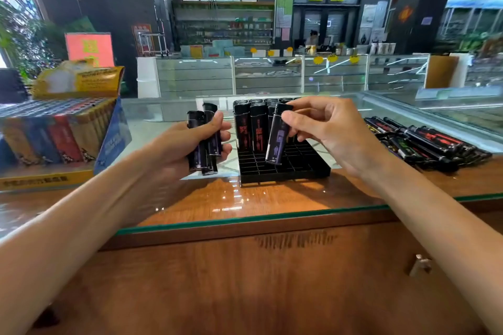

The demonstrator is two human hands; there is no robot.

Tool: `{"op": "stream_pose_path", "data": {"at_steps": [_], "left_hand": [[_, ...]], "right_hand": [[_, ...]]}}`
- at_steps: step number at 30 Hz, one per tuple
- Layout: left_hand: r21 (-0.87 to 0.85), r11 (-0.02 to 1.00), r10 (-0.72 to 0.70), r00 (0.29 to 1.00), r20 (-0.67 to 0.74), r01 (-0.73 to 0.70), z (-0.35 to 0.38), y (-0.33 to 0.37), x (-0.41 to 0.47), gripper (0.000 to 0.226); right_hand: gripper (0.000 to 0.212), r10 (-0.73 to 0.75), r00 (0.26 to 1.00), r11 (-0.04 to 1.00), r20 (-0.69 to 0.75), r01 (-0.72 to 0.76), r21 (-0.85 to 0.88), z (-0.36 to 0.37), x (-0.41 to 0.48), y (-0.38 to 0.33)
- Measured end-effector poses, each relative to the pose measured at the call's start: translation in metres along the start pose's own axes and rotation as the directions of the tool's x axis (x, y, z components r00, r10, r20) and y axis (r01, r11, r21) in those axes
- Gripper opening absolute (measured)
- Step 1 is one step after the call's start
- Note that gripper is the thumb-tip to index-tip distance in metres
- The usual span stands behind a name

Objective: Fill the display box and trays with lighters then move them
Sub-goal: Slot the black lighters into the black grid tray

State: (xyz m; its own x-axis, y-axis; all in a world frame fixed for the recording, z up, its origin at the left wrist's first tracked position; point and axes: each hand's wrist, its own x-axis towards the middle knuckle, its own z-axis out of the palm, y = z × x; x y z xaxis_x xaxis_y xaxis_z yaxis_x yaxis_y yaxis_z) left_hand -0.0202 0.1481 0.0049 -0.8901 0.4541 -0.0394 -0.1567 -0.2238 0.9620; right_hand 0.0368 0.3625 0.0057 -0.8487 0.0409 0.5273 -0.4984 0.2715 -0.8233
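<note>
Well to the left of the left grip [187,141], the yellow-and-blue display box [109,141] is sitting on the glass-topped counter [245,204], looking packed with upright coloured lighters [54,139]; the left grip itself is clenching a small bundle of black lighters [206,139], fingers and thumb wrapping round their middles, caps pointing up; just to the right of it, and directly beneath the right grip [332,128], the black grid tray [283,168] is lying flat, its far rows carrying standing lighters [250,128] with red print while its near cells are showing empty; the right grip is pinching a single black lighter [279,136] by its upper half between thumb and fingertips, the base tilting down towards an open cell and, as far as I can judge, not yet seated; to the right of the right grip, a loose heap of black lighters [424,141] is lying on the counter as stock. By the look of them, each lighter is going to be light, rigid and smooth-skinned, so slippery in a bundle; taking one high on the body, just under the cap, is leaving the base free to find its cell; the tray is looking like thin plastic, likely top-heavy once filled, so lifting it level by two opposite edges is seeming the safest hold.
</note>
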Motion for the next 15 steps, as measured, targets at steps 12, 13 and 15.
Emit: {"op": "stream_pose_path", "data": {"at_steps": [12,13,15], "left_hand": [[-0.161,0.987,-0.024,1.0,0.008,0.025,-0.001,-0.001,-0.008,0.016],[-0.105,0.994,-0.007,1.0,0.003,0.007,-0.001,-0.002,-0.008,0.017],[-0.015,0.999,0.039,0.999,0.005,-0.039,-0.002,-0.003,-0.008,0.018]], "right_hand": [[0.009,-0.066,0.99,0.984,-0.121,0.044,-0.174,-0.041,0.018,-0.001],[0.009,-0.072,0.989,0.98,-0.128,0.046,-0.192,-0.043,0.019,0.001],[0.01,-0.087,0.986,0.975,-0.142,0.055,-0.216,-0.044,0.021,0.004]]}}
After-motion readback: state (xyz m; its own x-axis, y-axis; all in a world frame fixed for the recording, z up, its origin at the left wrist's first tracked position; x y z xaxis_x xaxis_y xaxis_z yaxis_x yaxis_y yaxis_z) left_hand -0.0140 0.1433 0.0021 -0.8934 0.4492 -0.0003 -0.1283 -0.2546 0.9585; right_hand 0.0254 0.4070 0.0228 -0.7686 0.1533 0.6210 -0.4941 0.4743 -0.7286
